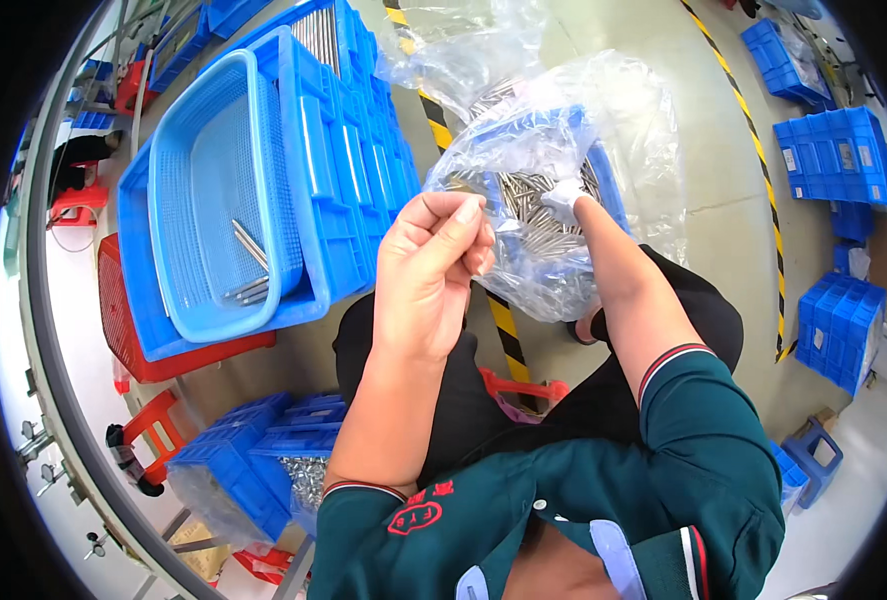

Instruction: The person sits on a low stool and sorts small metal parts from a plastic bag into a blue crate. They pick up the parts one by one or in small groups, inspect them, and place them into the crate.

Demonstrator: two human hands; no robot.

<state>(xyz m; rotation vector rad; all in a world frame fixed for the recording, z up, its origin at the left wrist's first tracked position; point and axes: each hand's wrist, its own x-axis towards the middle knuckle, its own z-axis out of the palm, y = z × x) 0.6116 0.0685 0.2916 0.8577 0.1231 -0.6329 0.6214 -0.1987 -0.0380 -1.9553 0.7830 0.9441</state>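
1. Specimen: slender silver metal rods (535, 222), shiny, straight, many in a loose heap, lying at mixed angles.
2. Location: inside an open blue plastic crate (611, 190), the landmark here, wrapped in a crumpled clear plastic bag (648, 150).
3. Right hand (564, 197), in a white glove: over the crate's right part, fingers down at the heap; rods lie just beneath and to its left. Grip hidden; cannot tell whether it holds any.
4. Left hand (435, 250), bare: raised at the crate's near left side, fingers curled, thumb against the index finger. Cannot tell whether something small is pinched. Rods lie beyond it and to its right.
5. Left of the crate: light-blue mesh plastic basket (203, 150) containing a few silver metal bars (250, 244).
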